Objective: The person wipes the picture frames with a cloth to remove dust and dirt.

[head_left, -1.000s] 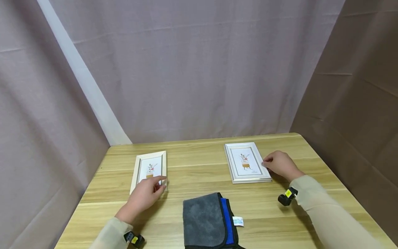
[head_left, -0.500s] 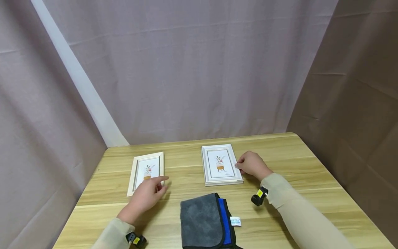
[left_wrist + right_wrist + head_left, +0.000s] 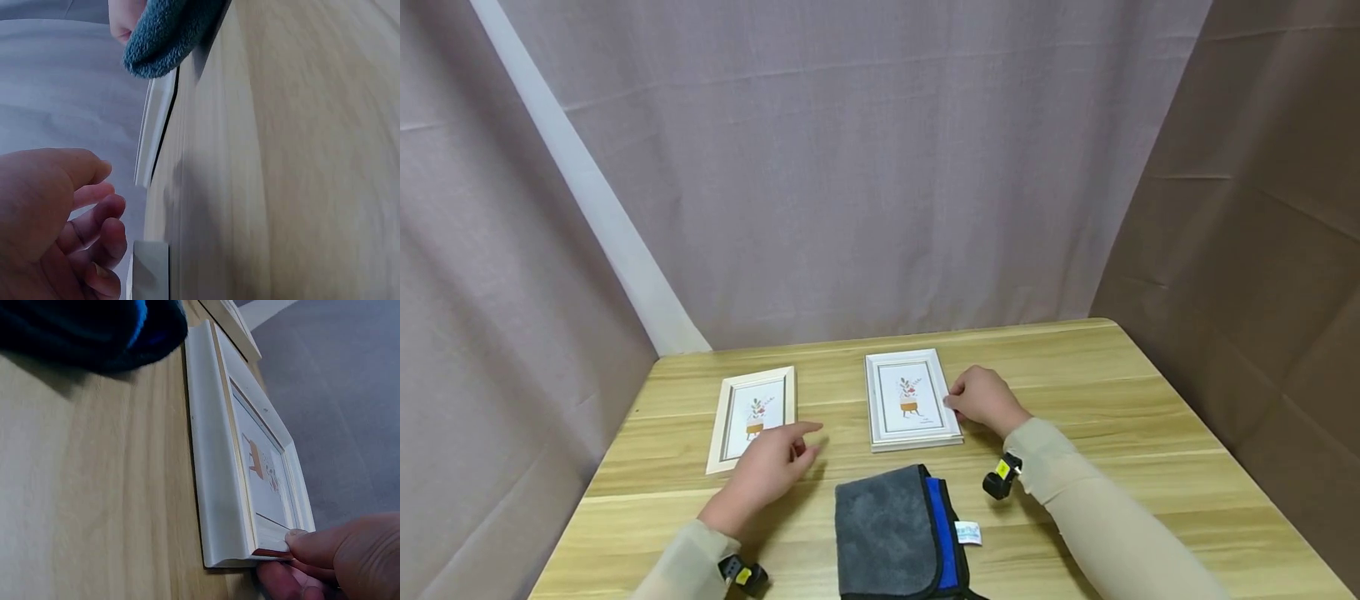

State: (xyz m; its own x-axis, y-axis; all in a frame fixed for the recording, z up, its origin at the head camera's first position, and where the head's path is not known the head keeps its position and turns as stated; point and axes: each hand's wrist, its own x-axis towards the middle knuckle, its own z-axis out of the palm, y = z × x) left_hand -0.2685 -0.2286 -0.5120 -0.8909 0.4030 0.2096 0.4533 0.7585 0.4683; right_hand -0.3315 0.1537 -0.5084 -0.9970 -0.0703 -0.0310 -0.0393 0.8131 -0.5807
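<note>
My right hand (image 3: 988,400) pinches the right edge of a white picture frame (image 3: 874,417), which lies face up. In the right wrist view the thumb (image 3: 315,547) rests on the frame's face, and the other fingers reach at its side and underneath. My left hand (image 3: 770,467) hovers over the near right corner of a cream picture frame (image 3: 718,446). Its fingers are loosely bent and hold nothing. Both frames carry a print of flowers in an orange pot on legs. In the left wrist view, the left thumb and fingers (image 3: 109,240) stand apart from the frames.
A folded grey and blue cloth (image 3: 887,533) with black edging and a white tag lies in front, between the arms. Underneath everything is a wood-grain table (image 3: 1120,467). Grey-mauve curtains (image 3: 850,167) hang behind it, with a brown one (image 3: 1247,250) at the right.
My right hand has slid the white frame left across the table, closer to the cream frame. My left hand has shifted slightly right, and the cream frame stays about where it was.
</note>
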